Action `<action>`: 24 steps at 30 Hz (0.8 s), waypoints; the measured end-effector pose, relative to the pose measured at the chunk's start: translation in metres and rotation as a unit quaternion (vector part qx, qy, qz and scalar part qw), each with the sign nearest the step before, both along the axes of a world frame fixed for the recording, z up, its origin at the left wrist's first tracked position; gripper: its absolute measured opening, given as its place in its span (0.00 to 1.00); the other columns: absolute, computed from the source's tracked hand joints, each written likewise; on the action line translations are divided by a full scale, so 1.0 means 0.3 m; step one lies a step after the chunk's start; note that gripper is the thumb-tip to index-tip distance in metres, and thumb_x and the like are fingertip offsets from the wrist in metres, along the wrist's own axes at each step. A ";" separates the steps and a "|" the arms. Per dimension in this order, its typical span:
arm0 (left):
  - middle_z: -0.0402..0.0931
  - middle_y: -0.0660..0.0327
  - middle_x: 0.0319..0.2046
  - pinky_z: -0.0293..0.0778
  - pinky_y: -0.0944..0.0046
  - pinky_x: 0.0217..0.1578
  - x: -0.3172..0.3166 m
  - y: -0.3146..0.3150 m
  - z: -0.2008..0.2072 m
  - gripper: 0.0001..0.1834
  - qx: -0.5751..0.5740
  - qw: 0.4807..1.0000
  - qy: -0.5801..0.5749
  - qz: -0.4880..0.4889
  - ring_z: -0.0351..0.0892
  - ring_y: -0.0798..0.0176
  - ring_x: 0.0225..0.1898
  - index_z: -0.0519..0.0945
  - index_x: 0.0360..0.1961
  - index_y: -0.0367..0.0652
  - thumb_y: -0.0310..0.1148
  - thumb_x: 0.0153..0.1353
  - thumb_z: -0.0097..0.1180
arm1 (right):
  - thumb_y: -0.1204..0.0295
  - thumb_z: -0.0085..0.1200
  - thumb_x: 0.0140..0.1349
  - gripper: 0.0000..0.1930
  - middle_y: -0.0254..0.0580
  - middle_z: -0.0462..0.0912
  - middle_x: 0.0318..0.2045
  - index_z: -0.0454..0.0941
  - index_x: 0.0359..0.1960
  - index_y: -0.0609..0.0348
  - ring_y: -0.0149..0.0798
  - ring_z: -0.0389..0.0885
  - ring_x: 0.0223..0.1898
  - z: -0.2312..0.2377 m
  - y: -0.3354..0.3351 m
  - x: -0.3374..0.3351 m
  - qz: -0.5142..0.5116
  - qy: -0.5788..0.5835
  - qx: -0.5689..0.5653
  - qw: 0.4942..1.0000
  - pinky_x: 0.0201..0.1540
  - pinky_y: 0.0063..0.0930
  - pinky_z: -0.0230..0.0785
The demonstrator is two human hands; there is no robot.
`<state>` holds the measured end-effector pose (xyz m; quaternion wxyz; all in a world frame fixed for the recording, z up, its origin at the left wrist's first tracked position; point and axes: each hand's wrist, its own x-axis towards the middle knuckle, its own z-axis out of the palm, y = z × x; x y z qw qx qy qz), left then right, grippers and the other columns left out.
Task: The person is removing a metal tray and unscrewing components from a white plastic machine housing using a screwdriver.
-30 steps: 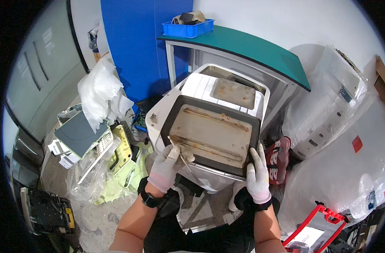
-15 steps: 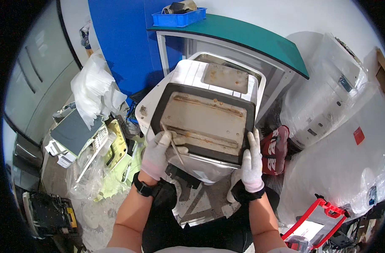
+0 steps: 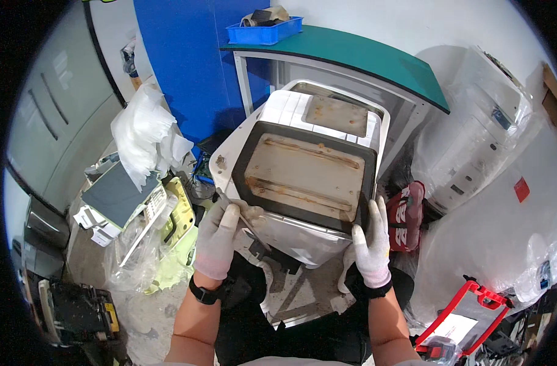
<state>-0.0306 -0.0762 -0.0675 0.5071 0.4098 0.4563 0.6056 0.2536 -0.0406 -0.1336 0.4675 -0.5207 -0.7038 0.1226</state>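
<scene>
A white appliance housing [image 3: 303, 241] stands in front of me between my feet. On its top lies a beige panel [image 3: 303, 174] with rust-brown streaks, bordered by a wide dark grey frame [image 3: 246, 152]. My left hand [image 3: 216, 238], in a white glove, is closed on a thin grey metal rod [image 3: 254, 230] by the near left corner of the frame. The rod slants down to the right, and its exact kind cannot be made out. My right hand [image 3: 373, 244], also gloved, rests with fingers stretched against the frame's right near corner and holds nothing.
Behind the housing stands a green-topped table [image 3: 351, 55] bearing a blue bin [image 3: 266, 30]. Plastic-wrapped white units [image 3: 479, 140] crowd the right, with a red bag [image 3: 406, 216] beside them. Dismantled parts [image 3: 123, 192] and white foam sheeting [image 3: 147, 131] lie left. A red-framed case [image 3: 461, 323] sits near right.
My left hand has drawn back from the panel toward me, carrying the rod off the frame's near left corner. My right hand stays at the right edge. The view has shifted slightly.
</scene>
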 end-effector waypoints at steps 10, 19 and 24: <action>0.77 0.46 0.42 0.80 0.56 0.43 0.012 0.105 0.078 0.09 0.229 0.961 -0.017 0.153 0.81 0.53 0.41 0.67 0.46 0.36 0.29 0.70 0.41 | 0.75 0.55 0.52 0.27 0.58 0.64 0.60 0.68 0.57 0.64 0.64 0.57 0.64 0.137 -0.080 -0.124 0.045 -0.104 0.064 0.992 0.65 0.51 0.51; 0.78 0.53 0.37 0.77 0.62 0.43 -0.017 0.248 0.022 0.07 0.165 0.981 0.068 0.078 0.80 0.60 0.39 0.72 0.42 0.34 0.25 0.67 0.44 | 0.79 0.45 0.58 0.20 0.59 0.73 0.51 0.69 0.54 0.67 0.57 0.73 0.52 0.219 -0.010 -0.322 0.140 -0.057 0.022 0.988 0.57 0.41 0.65; 0.79 0.56 0.35 0.75 0.66 0.44 -0.035 0.268 -0.015 0.06 0.123 0.984 0.105 0.076 0.79 0.64 0.39 0.74 0.40 0.34 0.25 0.65 0.46 | 0.81 0.41 0.61 0.18 0.61 0.74 0.49 0.69 0.54 0.70 0.56 0.74 0.51 0.252 0.044 -0.369 0.137 -0.014 -0.025 0.990 0.56 0.38 0.65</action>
